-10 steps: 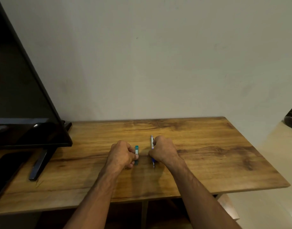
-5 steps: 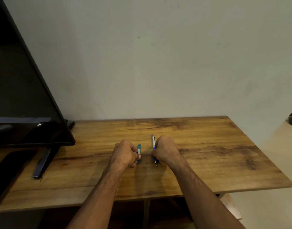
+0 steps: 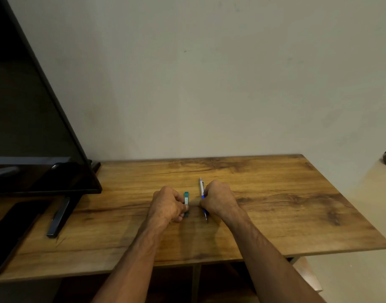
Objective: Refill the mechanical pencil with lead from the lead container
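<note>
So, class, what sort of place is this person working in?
Probably a home room: a wooden table against a plain wall, with a flat-screen TV standing on its left end.

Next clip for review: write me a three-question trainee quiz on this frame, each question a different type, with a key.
1. True or false: the mechanical pencil lies untouched on the wooden table.
2. Multiple choice: what does the left hand grip? A) a phone B) the teal lead container C) nothing
3. Fill in: the large dark object standing at the table's left end is a ____.

Key:
1. False; the right hand is closed around it.
2. B
3. flat screen on a stand
</note>
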